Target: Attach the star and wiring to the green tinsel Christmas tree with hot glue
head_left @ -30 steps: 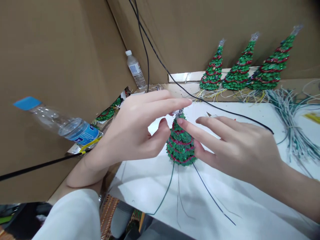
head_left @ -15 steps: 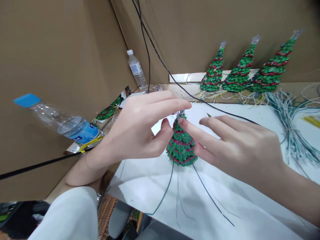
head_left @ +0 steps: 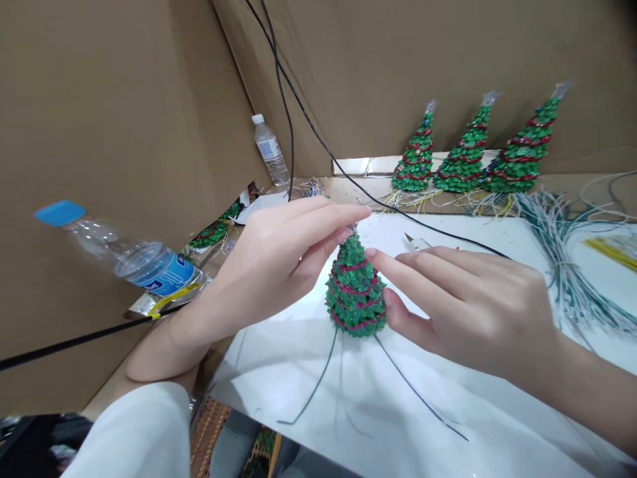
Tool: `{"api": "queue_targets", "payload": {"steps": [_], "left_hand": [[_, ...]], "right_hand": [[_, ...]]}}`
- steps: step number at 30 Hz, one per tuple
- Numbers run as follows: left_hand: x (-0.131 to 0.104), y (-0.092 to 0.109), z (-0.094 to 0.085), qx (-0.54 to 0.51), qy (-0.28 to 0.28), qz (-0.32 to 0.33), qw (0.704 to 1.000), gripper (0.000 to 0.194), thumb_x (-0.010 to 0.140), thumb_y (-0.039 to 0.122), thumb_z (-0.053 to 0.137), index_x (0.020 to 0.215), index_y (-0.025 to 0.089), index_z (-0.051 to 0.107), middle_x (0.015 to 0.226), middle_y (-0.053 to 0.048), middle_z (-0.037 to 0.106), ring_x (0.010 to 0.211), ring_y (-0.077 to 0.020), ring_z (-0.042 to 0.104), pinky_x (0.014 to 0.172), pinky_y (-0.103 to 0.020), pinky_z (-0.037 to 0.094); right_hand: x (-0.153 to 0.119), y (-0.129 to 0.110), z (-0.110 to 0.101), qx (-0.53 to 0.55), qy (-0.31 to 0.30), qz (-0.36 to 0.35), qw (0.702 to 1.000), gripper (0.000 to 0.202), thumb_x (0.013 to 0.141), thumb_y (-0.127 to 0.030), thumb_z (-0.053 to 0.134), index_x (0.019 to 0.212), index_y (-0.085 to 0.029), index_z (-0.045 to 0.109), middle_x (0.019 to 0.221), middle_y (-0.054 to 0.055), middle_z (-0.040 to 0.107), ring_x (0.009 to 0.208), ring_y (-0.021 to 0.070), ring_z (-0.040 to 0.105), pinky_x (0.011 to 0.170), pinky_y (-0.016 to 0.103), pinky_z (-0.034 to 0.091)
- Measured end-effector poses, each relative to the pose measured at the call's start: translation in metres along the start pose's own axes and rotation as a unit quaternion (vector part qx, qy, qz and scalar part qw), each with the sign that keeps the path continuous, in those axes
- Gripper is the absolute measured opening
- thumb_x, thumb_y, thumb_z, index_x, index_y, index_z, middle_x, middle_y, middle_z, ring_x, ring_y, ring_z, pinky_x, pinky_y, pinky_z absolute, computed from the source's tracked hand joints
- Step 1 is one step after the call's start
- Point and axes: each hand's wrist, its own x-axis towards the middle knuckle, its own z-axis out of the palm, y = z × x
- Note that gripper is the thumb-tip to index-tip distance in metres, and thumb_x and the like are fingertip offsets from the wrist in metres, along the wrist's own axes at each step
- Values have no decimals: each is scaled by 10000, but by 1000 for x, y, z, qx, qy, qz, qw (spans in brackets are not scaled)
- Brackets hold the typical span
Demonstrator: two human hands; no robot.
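Observation:
A small green Christmas tree [head_left: 354,295] with red garlands stands upright on the white tabletop [head_left: 279,358]. Thin wires [head_left: 413,388] spread from its base towards me. My left hand [head_left: 283,249] is at the tree's top, thumb and fingers closed around the tip, which they mostly cover. On the tree's right side, my right hand [head_left: 462,299] has its index finger against the upper branches and its thumb lower down, the fingers apart. Partly behind the right hand lies a tool with a pointed tip [head_left: 415,242].
Three more decorated trees [head_left: 465,156] line the back, wires at their bases. A tied bundle of green and white wires [head_left: 567,265] lies right. Left stand a large blue-capped bottle [head_left: 144,259] and a smaller bottle [head_left: 271,149]. A black cable [head_left: 328,139] crosses the back.
My left thumb has come up to the fingers at the tree's tip. My right hand stays beside the tree, and the pointed tool shows more. The whole view has shifted slightly.

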Motion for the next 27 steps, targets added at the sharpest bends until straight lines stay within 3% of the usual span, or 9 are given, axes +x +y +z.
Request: {"api": "queue_targets", "payload": {"steps": [9, 15, 27], "left_hand": [[4, -13, 1, -46, 10, -17, 999, 258, 867, 83, 579, 1027, 266, 665, 946, 46, 737, 824, -114, 692, 760, -225, 569], [7, -18, 0, -79, -24, 1, 997, 218, 867, 77, 579, 1029, 185, 676, 1020, 2, 731, 926, -98, 676, 841, -167, 532], [4, -14, -2, -25, -4, -39, 999, 216, 849, 143, 628, 1056, 144, 690, 931, -23, 745, 780, -105, 691, 745, -152, 523]], "right_hand": [[2, 6, -4, 2, 13, 17, 1000, 236, 752, -187, 659, 981, -147, 698, 660, -22, 691, 478, 102, 558, 447, 278, 327], [2, 7, -2, 8, 2, 19, 1000, 213, 758, -188, 652, 960, -141, 699, 673, -22, 701, 484, 113, 585, 434, 283, 342], [0, 7, 0, 0, -8, 42, 999, 220, 769, -213, 641, 965, -139, 706, 717, -8, 718, 530, 129, 631, 451, 290, 368]]}}
